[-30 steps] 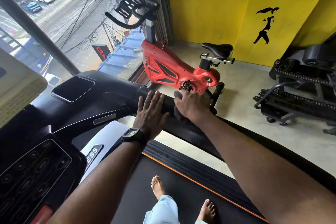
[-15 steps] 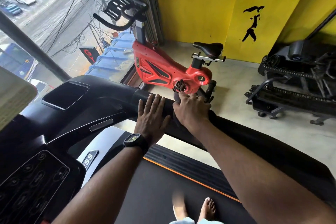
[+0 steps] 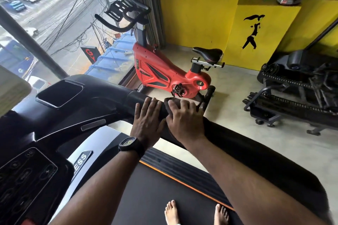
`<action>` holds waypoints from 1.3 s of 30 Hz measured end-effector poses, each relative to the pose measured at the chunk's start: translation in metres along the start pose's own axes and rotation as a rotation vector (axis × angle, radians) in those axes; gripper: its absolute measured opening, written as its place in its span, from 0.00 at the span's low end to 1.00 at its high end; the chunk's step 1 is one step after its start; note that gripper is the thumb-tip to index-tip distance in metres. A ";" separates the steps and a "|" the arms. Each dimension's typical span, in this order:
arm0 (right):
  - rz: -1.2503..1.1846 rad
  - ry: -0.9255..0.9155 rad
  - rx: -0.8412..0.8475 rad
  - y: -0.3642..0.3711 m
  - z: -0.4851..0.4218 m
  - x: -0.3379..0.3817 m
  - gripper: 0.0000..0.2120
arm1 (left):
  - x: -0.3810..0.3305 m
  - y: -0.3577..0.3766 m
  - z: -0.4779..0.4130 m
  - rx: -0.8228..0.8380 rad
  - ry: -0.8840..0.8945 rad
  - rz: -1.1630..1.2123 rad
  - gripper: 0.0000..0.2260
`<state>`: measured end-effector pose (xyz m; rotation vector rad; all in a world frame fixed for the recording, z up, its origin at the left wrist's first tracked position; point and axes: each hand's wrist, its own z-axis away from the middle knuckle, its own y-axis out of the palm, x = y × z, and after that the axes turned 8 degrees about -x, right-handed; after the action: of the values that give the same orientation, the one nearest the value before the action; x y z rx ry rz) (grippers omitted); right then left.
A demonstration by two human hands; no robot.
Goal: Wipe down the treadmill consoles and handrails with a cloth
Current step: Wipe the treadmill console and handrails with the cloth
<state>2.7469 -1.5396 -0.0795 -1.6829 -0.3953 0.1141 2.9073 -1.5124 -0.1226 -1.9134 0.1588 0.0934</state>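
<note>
Wiped handrail [image 3: 237, 144]: clutched cloth [image 3: 172, 99] in curled right fingers [image 3: 182, 106], pressed left fingers [image 3: 149, 106] flat, together. Likely needed sliding toward 5 o'clock.

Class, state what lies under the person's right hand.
Under the right hand lies a dark crumpled cloth on the black padded handrail; only the cloth's edge shows beyond the hand, and the rest is covered.

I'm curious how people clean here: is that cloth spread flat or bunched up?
Bunched up: the cloth shows only as a dark wad under the right hand, whose fingers curl round it on the handrail.
</note>
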 end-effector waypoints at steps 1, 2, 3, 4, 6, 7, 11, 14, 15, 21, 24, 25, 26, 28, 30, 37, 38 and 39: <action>-0.018 -0.037 0.005 0.001 -0.005 -0.006 0.22 | -0.003 0.000 0.000 0.001 -0.013 0.003 0.31; -0.062 -0.026 0.036 0.002 -0.017 -0.013 0.22 | -0.007 -0.001 0.000 0.004 -0.023 0.008 0.31; -0.116 0.008 0.109 -0.003 -0.029 -0.021 0.22 | -0.011 -0.001 0.000 0.012 -0.030 0.009 0.31; -0.164 0.060 0.186 -0.006 -0.039 -0.027 0.23 | -0.015 -0.002 0.000 0.023 -0.037 0.007 0.32; -0.199 0.157 0.276 -0.011 -0.045 -0.034 0.24 | -0.023 -0.003 0.000 0.041 -0.061 0.002 0.33; -0.158 0.162 0.251 -0.013 -0.037 -0.032 0.23 | -0.025 -0.004 0.001 0.052 -0.075 0.001 0.34; -0.027 -0.045 0.074 -0.010 0.003 -0.027 0.21 | -0.034 0.000 0.004 0.059 -0.104 0.003 0.34; -0.179 0.008 0.217 -0.012 -0.027 -0.041 0.23 | -0.042 0.000 0.005 0.066 -0.145 0.000 0.34; -0.202 0.062 0.287 -0.012 -0.037 -0.045 0.25 | -0.046 -0.001 0.005 0.076 -0.159 -0.003 0.35; -0.043 -0.099 0.069 -0.008 0.015 -0.045 0.23 | -0.058 0.000 0.009 0.082 -0.198 0.028 0.36; -0.137 -0.126 0.094 -0.008 0.000 -0.052 0.24 | -0.061 0.002 0.012 0.068 -0.204 0.025 0.34; -0.182 -0.065 0.149 -0.008 -0.011 -0.053 0.24 | -0.062 0.003 0.012 0.069 -0.207 0.020 0.34; -0.214 0.004 0.210 -0.008 -0.022 -0.054 0.25 | -0.062 0.003 0.011 0.075 -0.208 0.015 0.34; -0.204 0.097 0.276 -0.009 -0.026 -0.051 0.26 | -0.062 0.001 0.011 0.092 -0.199 0.005 0.34; -0.088 0.016 0.157 -0.006 -0.008 -0.046 0.24 | -0.062 -0.002 0.012 0.098 -0.172 0.011 0.34; -0.183 -0.052 0.200 -0.009 -0.027 -0.055 0.23 | -0.059 -0.003 0.012 0.089 -0.162 0.058 0.35; -0.193 0.027 0.267 -0.010 -0.034 -0.053 0.24 | -0.059 -0.003 0.013 0.085 -0.159 0.060 0.35; -0.177 0.067 0.272 -0.009 -0.034 -0.051 0.25 | -0.059 -0.003 0.013 0.081 -0.158 0.065 0.35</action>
<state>2.7075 -1.5867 -0.0727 -1.3739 -0.4549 -0.0188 2.8499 -1.4953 -0.1158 -1.8118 0.1159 0.2768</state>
